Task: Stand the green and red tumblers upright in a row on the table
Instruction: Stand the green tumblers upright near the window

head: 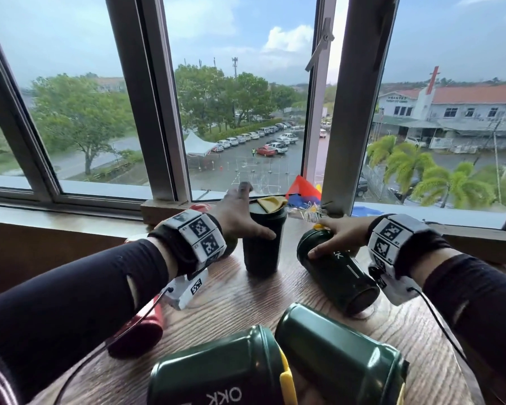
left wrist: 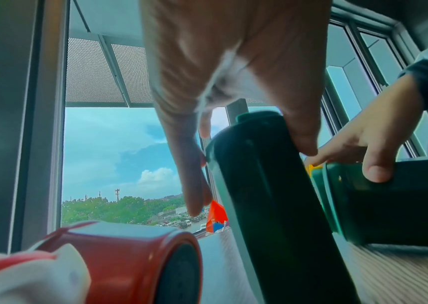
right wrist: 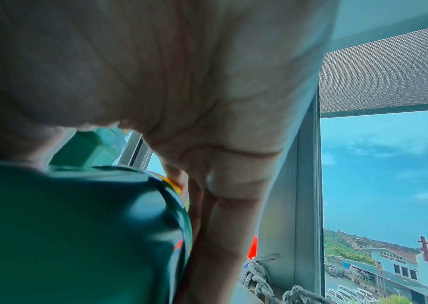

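One green tumbler (head: pixel 263 244) stands upright at the far middle of the wooden table (head: pixel 237 305). My left hand (head: pixel 240 213) straddles its top with straight fingers, the thumb lying against its front (left wrist: pixel 307 142). To its right a second green tumbler (head: pixel 335 271) lies on its side, lid toward the window. My right hand (head: pixel 341 233) grips it near the lid, thumb on the body (left wrist: pixel 378 170), fingers curled over the far side (right wrist: pixel 223 205). Two more green tumblers (head: pixel 222 369) (head: pixel 339 355) lie at the front. A red tumbler (head: pixel 138 331) lies under my left forearm.
A window sill (head: pixel 70 211) and window frames run along the table's far edge, with one pane open. Coloured flags (head: pixel 303 190) and a bundle of rope (right wrist: pixel 259 281) lie on the sill behind the tumblers. Another red tumbler (left wrist: pixel 135 263) lies below my left wrist.
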